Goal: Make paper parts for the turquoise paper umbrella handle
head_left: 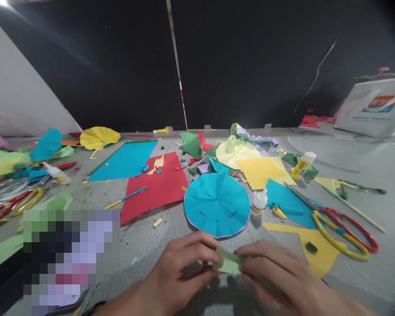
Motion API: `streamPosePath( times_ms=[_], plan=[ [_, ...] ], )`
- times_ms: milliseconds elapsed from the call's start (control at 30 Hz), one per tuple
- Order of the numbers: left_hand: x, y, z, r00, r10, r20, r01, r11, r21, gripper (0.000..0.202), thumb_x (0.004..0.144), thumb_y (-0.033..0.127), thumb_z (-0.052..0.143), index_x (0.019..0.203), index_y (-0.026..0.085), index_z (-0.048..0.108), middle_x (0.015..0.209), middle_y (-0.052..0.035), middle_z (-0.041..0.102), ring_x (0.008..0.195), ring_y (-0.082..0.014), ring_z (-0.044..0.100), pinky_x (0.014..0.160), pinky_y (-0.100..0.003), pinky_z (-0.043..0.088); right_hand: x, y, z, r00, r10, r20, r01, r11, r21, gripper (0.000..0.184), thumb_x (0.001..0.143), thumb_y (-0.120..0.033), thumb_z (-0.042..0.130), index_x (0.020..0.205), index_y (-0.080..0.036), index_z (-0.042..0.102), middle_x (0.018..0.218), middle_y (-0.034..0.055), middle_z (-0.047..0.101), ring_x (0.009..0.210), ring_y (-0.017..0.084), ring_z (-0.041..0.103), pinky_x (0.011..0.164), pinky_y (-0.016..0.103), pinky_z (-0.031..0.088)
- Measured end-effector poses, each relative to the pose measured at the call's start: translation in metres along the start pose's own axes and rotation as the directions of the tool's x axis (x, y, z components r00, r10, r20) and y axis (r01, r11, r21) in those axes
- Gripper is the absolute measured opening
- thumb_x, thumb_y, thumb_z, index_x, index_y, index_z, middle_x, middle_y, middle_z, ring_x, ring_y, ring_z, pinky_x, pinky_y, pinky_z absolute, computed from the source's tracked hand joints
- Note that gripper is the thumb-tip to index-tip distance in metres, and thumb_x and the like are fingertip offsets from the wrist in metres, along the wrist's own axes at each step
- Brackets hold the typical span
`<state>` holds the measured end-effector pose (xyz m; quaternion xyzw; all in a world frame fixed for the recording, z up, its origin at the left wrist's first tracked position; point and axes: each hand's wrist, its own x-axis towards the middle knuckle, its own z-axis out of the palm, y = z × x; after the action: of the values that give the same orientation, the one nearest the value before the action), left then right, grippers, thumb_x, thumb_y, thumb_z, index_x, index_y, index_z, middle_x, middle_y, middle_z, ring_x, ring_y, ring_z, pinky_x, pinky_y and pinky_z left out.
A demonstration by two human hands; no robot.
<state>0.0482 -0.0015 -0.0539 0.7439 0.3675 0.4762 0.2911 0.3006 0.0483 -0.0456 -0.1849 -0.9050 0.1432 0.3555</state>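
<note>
Between my two hands, near the table's front edge, is a small piece of light green paper (229, 265) that looks folded or curled. My left hand (187, 267) pinches its left end, with thumb below and fingers above. At the other end my right hand (276, 272) is closed on it, and its fingers hide that side. Just beyond them lies a round blue paper disc (217, 204) with radial creases and a purple edge. A small white glue bottle (260, 201) stands right of the disc.
Scissors with red and yellow handles (340, 232) lie at right over blue and yellow paper. A glue stick (303, 165) stands behind them. Red (158, 188) and blue sheets (127, 162) lie left of centre. More scissors (16, 204) and scraps are at far left, a white bag (371, 107) back right.
</note>
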Motion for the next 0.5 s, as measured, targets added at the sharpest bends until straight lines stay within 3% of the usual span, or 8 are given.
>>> streamPosePath(
  times_ms=[100, 167, 233, 300, 333, 400, 500],
  plan=[
    [0.0, 0.0, -0.001, 0.996, -0.066, -0.051, 0.064, 0.997, -0.039, 0.017, 0.084, 0.005, 0.08, 0.092, 0.02, 0.081, 0.095, -0.005, 0.078, 0.084, -0.0151, 0.075, 0.08, -0.02, 0.056, -0.001, 0.001, 0.001, 1.0, 0.014, 0.006, -0.014, 0.999, 0.049, 0.019, 0.104, -0.014, 0.057, 0.113, -0.021, 0.072, 0.106, 0.0061, 0.081, 0.097, 0.015, 0.08, 0.09, 0.019, 0.065],
    [0.0, 0.001, 0.0, 0.984, -0.171, -0.056, 0.165, 0.98, -0.111, 0.01, 0.082, 0.011, 0.084, 0.087, 0.019, 0.081, 0.092, -0.0053, 0.077, 0.083, -0.0161, 0.074, 0.078, -0.022, 0.057, -0.003, -0.001, 0.002, 0.999, 0.038, 0.026, -0.041, 0.994, 0.099, 0.024, 0.1, -0.009, 0.058, 0.116, -0.022, 0.07, 0.107, 0.0051, 0.082, 0.097, 0.015, 0.08, 0.089, 0.02, 0.065],
    [0.0, 0.0, 0.004, 0.935, -0.353, -0.031, 0.332, 0.903, -0.272, 0.009, 0.082, 0.021, 0.086, 0.082, 0.018, 0.077, 0.086, -0.0046, 0.075, 0.077, -0.0164, 0.073, 0.071, -0.023, 0.057, -0.005, -0.003, 0.005, 0.989, 0.134, 0.062, -0.143, 0.975, 0.17, 0.027, 0.095, -0.008, 0.059, 0.115, -0.023, 0.068, 0.103, 0.0034, 0.082, 0.091, 0.016, 0.08, 0.083, 0.022, 0.065],
    [0.0, -0.001, 0.009, 0.841, -0.539, 0.05, 0.499, 0.737, -0.456, 0.024, 0.081, 0.033, 0.088, 0.082, 0.017, 0.071, 0.078, -0.0023, 0.072, 0.066, -0.0155, 0.072, 0.062, -0.024, 0.056, -0.005, -0.006, 0.009, 0.942, 0.298, 0.153, -0.331, 0.898, 0.289, 0.02, 0.094, -0.011, 0.062, 0.108, -0.024, 0.068, 0.094, 0.0018, 0.081, 0.082, 0.016, 0.079, 0.077, 0.022, 0.065],
    [0.0, -0.002, 0.011, 0.793, -0.601, 0.095, 0.554, 0.648, -0.522, 0.032, 0.079, 0.038, 0.09, 0.083, 0.017, 0.067, 0.074, -0.0007, 0.07, 0.06, -0.0145, 0.07, 0.057, -0.023, 0.056, -0.006, -0.008, 0.011, 0.896, 0.383, 0.225, -0.442, 0.818, 0.368, 0.015, 0.094, -0.015, 0.064, 0.104, -0.024, 0.067, 0.092, 0.0016, 0.079, 0.08, 0.016, 0.078, 0.074, 0.023, 0.064],
    [-0.001, -0.004, 0.014, 0.735, -0.661, 0.15, 0.606, 0.541, -0.584, 0.043, 0.074, 0.045, 0.093, 0.085, 0.017, 0.061, 0.069, 0.0018, 0.068, 0.052, -0.0127, 0.067, 0.053, -0.022, 0.054, -0.006, -0.011, 0.015, 0.769, 0.489, 0.412, -0.639, 0.565, 0.522, 0.015, 0.093, -0.026, 0.071, 0.106, -0.024, 0.064, 0.093, 0.0015, 0.075, 0.078, 0.015, 0.077, 0.072, 0.023, 0.063],
    [-0.001, -0.003, 0.015, 0.719, -0.676, 0.164, 0.616, 0.509, -0.601, 0.05, 0.069, 0.045, 0.096, 0.084, 0.017, 0.058, 0.067, 0.0046, 0.065, 0.048, -0.0099, 0.064, 0.049, -0.02, 0.051, -0.003, -0.014, 0.018, 0.622, 0.485, 0.615, -0.76, 0.186, 0.622, 0.047, 0.085, -0.045, 0.084, 0.119, -0.025, 0.057, 0.1, 0.0013, 0.07, 0.082, 0.015, 0.076, 0.073, 0.024, 0.06]
  ],
)
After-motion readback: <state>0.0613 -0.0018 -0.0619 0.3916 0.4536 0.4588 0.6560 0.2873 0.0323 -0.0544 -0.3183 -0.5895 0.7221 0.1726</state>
